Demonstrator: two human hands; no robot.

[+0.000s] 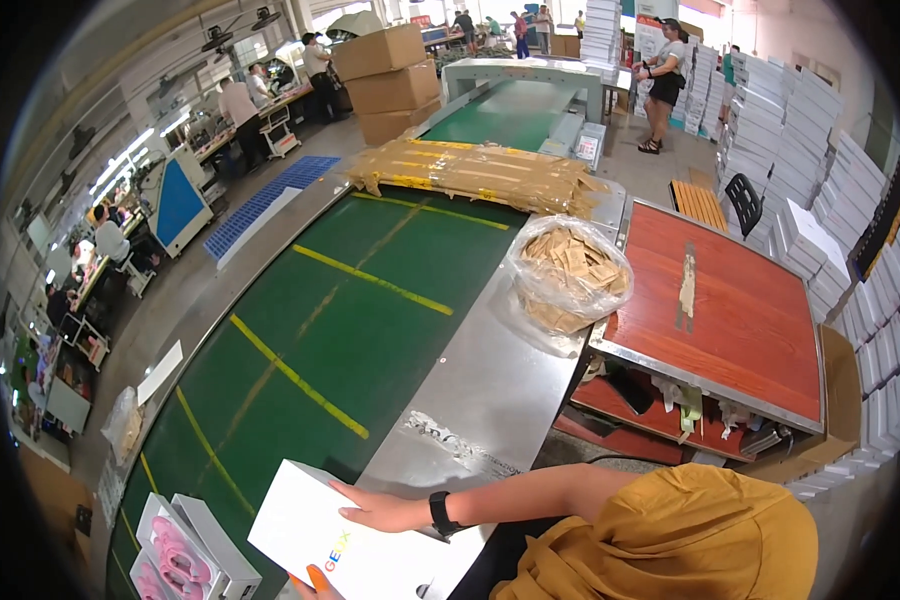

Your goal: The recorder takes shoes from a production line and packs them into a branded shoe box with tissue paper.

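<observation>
A white cardboard box [370,550] with coloured lettering lies tilted at the near edge of the green conveyor belt, between my two hands. My right hand [390,508], with a black band on the wrist, reaches in from the right. Its thumb presses on the printed face and its fingers lie along the far edge. At the lower edge of the view my left hand [315,583] grips the box's near side; only the thumb and part of the fingers show. Left of it stands an open white box [215,545] holding pink looped items [178,560], whose kind I cannot make out.
The green belt [320,300], marked with yellow stripes, runs away toward a machine frame [520,70]. Brown paper pieces fill a clear bag [570,275] beside a red-topped table [720,310]. Cartons [388,80] and white box stacks [770,130] stand beyond; a person [662,85] stands at right.
</observation>
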